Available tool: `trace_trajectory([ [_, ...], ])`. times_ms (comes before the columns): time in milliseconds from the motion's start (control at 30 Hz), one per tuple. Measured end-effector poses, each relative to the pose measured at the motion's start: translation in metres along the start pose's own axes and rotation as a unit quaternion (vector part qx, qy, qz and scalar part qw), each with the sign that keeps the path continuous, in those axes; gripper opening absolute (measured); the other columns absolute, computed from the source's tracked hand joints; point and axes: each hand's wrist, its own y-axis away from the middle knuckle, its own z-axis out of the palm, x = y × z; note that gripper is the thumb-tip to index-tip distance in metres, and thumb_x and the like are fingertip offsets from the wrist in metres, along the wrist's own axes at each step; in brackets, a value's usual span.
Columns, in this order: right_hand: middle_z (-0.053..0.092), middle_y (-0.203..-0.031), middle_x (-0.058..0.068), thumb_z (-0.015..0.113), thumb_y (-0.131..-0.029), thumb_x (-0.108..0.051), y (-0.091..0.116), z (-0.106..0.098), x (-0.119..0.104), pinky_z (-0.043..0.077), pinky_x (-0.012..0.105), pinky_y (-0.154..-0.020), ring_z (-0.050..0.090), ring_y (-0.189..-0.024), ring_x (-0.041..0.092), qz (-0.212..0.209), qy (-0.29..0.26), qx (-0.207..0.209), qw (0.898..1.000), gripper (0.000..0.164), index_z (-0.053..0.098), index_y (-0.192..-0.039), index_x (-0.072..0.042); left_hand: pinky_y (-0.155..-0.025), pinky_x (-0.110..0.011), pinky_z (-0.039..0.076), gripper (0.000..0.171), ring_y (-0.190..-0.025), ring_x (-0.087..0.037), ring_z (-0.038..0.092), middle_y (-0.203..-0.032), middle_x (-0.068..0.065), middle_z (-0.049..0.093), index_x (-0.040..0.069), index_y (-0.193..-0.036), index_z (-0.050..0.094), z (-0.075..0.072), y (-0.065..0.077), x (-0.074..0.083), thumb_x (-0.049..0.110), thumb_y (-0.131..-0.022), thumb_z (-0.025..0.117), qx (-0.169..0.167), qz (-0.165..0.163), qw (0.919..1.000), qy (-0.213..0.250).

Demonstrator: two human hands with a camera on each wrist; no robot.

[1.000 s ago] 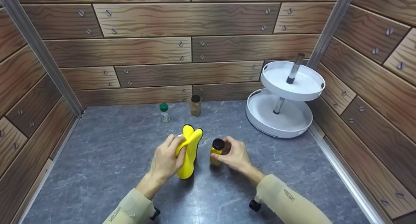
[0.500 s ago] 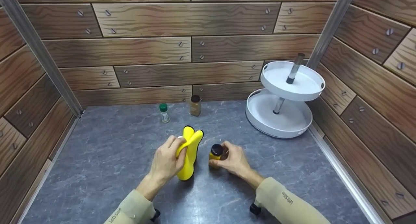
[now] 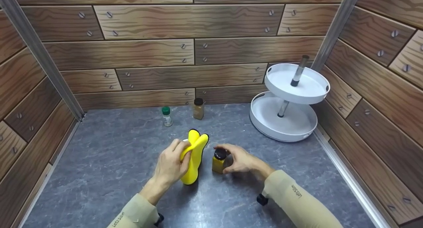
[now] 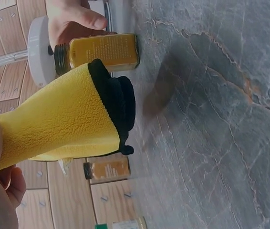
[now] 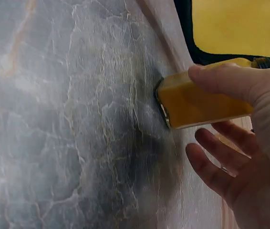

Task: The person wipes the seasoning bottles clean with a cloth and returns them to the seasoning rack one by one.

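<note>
- Grey marbled desk [image 3: 99, 162]; plank-patterned walls [image 3: 148, 53], metal corner posts [image 3: 336, 29].
- Left hand [image 3: 171, 162] pinching yellow cloth [image 3: 191, 170] above desk.
- Right hand [image 3: 243, 159] loosely spread beside upright yellow bottle [image 3: 217, 166].

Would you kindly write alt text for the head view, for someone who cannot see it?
A person's left hand holds a yellow cloth; the right hand is spread loosely around a dark-capped yellow bottle standing on a grey tabletop. Behind are a green-capped bottle and a brown jar, with a white tiered stand at right.
</note>
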Motion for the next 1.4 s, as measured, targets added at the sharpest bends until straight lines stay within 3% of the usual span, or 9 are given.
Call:
trace_trajectory([
  [300,0.075,-0.146,0.013,0.092,-0.080,-0.002,-0.001,0.005,0.003,0.041,0.072,-0.128,0.066,-0.142,0.042,0.015,-0.043,-0.003,0.999,0.071,0.068,-0.146,-0.011,-0.063,-0.028,0.059,0.019,-0.070,-0.015,0.062,-0.093,-0.004,0.067,0.009,-0.114,0.074,-0.001,0.002,-0.001,0.010,-0.098,0.084,0.001,0.001,1.0000,-0.005],
  [633,0.080,-0.130,0.013,0.091,-0.088,-0.007,0.001,0.005,0.006,0.063,0.056,-0.106,0.077,-0.115,0.036,-0.013,-0.004,0.016,1.000,0.054,0.071,-0.138,-0.008,-0.062,-0.028,0.059,0.018,-0.069,-0.015,0.060,-0.093,-0.003,0.066,0.011,-0.115,0.074,-0.004,0.002,-0.001,0.012,-0.100,0.082,-0.015,-0.006,0.9997,-0.016],
  [767,0.080,-0.130,0.013,0.090,-0.091,-0.010,0.004,0.008,0.008,0.066,0.052,-0.100,0.078,-0.109,0.034,-0.012,0.003,0.026,1.000,0.053,0.071,-0.140,-0.008,-0.063,-0.028,0.059,0.017,-0.070,-0.015,0.061,-0.093,-0.004,0.066,0.010,-0.116,0.074,-0.003,0.001,-0.001,0.012,-0.100,0.082,-0.016,-0.007,0.9997,-0.014],
  [1100,0.078,-0.138,0.016,0.088,-0.096,-0.018,0.008,0.017,0.009,0.065,0.055,-0.106,0.079,-0.119,0.036,0.000,-0.011,0.037,0.999,0.060,0.064,-0.150,-0.010,-0.061,-0.026,0.056,0.017,-0.067,-0.014,0.057,-0.091,-0.004,0.064,0.009,-0.117,0.074,0.001,0.001,-0.001,0.012,-0.101,0.081,-0.014,-0.014,0.9996,-0.018],
  [1300,0.079,-0.132,0.015,0.084,-0.100,-0.023,0.006,0.019,0.008,0.067,0.050,-0.101,0.080,-0.114,0.033,0.001,-0.029,0.050,0.998,0.053,0.064,-0.148,-0.010,-0.060,-0.026,0.056,0.016,-0.067,-0.014,0.057,-0.090,-0.004,0.064,0.009,-0.116,0.075,0.001,0.003,-0.001,0.013,-0.101,0.081,-0.011,-0.025,0.9994,-0.022],
  [1400,0.080,-0.127,0.014,0.084,-0.100,-0.024,0.004,0.018,0.004,0.067,0.050,-0.098,0.079,-0.109,0.032,-0.018,-0.029,0.070,0.997,0.051,0.066,-0.145,-0.008,-0.059,-0.027,0.055,0.016,-0.066,-0.014,0.056,-0.090,-0.005,0.064,0.008,-0.114,0.075,0.002,0.003,-0.001,0.012,-0.099,0.081,-0.003,-0.027,0.9994,-0.022],
])
